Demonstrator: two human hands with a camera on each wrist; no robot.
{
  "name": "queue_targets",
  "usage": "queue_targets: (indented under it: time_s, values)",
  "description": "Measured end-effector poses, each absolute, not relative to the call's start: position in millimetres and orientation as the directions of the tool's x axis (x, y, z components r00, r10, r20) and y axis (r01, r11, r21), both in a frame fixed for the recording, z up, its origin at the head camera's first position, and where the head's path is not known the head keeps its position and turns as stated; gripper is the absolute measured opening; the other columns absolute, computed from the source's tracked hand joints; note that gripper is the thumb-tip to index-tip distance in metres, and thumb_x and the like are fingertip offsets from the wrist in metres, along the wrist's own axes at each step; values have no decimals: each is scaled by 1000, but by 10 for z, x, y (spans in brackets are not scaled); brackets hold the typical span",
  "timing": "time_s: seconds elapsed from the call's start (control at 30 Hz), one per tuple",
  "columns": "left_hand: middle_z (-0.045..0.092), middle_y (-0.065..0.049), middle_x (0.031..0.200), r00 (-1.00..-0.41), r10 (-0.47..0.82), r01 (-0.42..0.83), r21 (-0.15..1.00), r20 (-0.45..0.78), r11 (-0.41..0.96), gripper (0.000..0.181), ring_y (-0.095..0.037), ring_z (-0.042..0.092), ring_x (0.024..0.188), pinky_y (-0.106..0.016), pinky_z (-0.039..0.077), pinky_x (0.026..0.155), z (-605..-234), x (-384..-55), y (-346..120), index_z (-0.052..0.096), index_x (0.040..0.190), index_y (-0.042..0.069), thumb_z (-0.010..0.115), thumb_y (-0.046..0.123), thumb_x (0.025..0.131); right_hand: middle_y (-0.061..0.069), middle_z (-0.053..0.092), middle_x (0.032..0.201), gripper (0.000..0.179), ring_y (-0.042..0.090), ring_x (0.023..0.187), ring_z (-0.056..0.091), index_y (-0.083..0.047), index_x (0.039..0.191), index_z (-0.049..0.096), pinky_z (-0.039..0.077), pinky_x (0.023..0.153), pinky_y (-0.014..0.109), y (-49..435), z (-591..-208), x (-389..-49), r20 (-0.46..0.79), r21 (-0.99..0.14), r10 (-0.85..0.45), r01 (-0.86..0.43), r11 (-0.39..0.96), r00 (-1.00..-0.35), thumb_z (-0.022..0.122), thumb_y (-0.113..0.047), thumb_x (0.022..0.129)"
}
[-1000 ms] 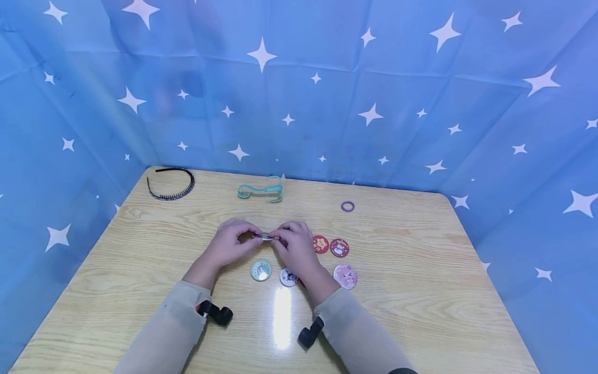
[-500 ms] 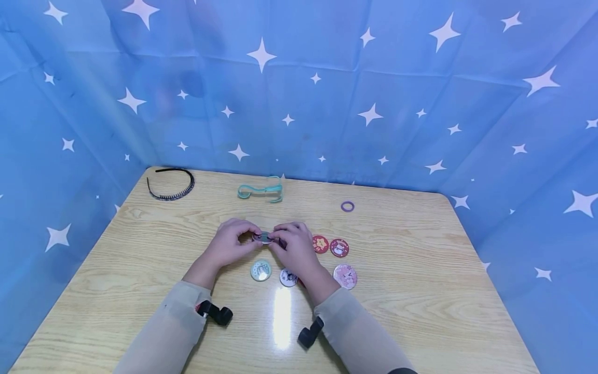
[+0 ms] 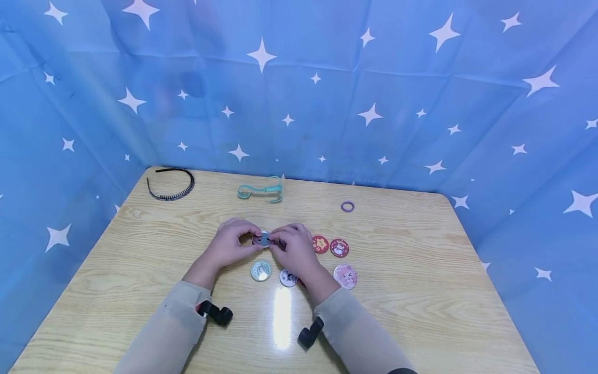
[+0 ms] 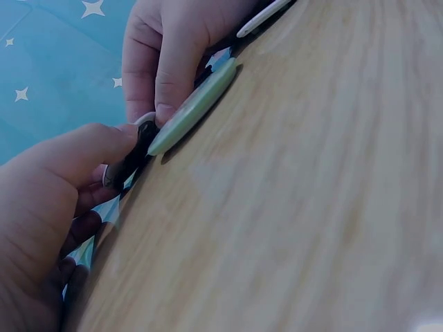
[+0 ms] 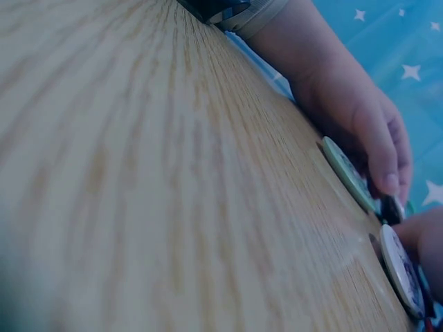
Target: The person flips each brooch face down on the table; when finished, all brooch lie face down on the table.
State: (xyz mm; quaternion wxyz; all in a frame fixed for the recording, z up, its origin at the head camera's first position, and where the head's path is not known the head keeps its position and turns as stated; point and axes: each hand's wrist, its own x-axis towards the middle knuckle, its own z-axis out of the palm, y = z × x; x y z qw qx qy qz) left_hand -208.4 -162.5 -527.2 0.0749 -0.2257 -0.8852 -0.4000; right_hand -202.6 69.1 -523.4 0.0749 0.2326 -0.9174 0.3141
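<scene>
A person had both hands on one round badge (image 3: 263, 240), out past the green badge (image 3: 261, 270) on the wooden table (image 3: 420, 285). The left hand (image 3: 232, 243) pinched its left side, with the thumb on the near edge and a finger on the far edge, so its grip was only as wide as the badge. The right hand (image 3: 294, 246) pinched the right edge with its fingertips close together. The dark back of the badge was up, with a shiny rim around it. Something small and dark was on that back, but it was too tiny to name. I could not tell if the badge touched the table. The white badge (image 3: 288, 278) lay to the right of the green one, partly hidden by the right arm. The red star badge (image 3: 320, 244) and the dark red badge (image 3: 339, 248) lay to the right of the right hand, and the pink badge (image 3: 345, 276) was nearer than those two. My guess was that the step in hand was working on the back of the badge. The next move seemed to call for the left hand to hold it steady, while the right fingertips worked softly, so it would not slip or flip.
</scene>
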Motion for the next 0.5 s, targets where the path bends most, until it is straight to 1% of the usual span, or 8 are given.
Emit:
queue_targets:
  time_s: [0.23, 0.5]
  values:
    - [76, 5, 113, -893, 337, 446, 673, 297, 590, 31, -22, 60, 111, -55, 36, 106, -5277, -2081, -1630, 81, 109, 21, 95, 30, 83, -5, 75, 127, 21, 26, 124, 57, -20, 115, 82, 35, 112, 55, 698, -5241, -2032, 271, -540, -391, -475, 695, -879, 82, -23, 94]
    - [76, 2, 118, -901, 339, 428, 679, 270, 597, 31, -26, 61, 118, -56, 36, 111, -5270, -2091, -1625, 81, 107, 18, 96, 23, 81, -4, 74, 130, 23, 26, 125, 57, -20, 119, 82, 37, 111, 55, 705, -5220, -2021, 260, -492, -436, -507, 707, -861, 77, -25, 97]
